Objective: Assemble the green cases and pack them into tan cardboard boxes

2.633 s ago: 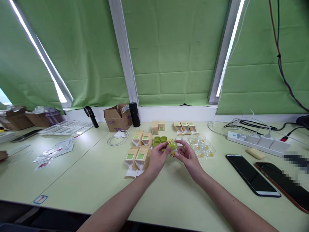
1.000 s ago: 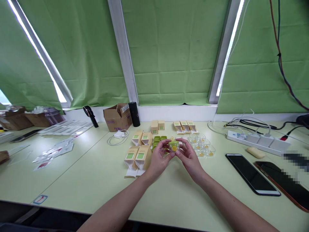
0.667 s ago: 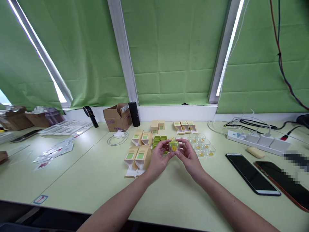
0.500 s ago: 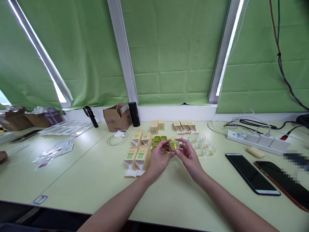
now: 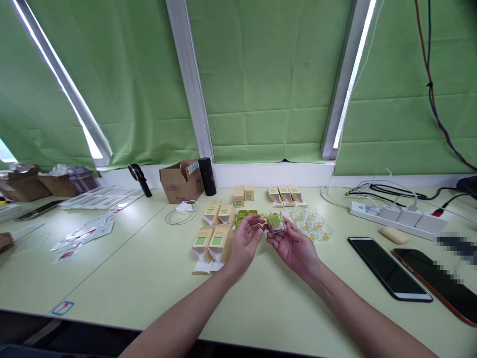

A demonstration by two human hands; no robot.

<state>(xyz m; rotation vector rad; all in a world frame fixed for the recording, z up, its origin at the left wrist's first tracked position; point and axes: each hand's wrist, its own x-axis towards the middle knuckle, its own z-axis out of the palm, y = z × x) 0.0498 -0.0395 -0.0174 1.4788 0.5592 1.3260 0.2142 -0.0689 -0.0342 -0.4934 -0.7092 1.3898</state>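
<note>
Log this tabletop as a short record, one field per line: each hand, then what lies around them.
Right hand: holds a clear container with a green top, tilted
Left hand: beside it, fingers curled; contact with it unclear
Left of hands: four tan cartons with green labels
Behind left hand: green lids, partly hidden
Right of hands: clear cups with yellow marks, clustered
Rear left: cardboard box next to a black cylinder
Far right: white power strip, white-framed smartphone
</note>
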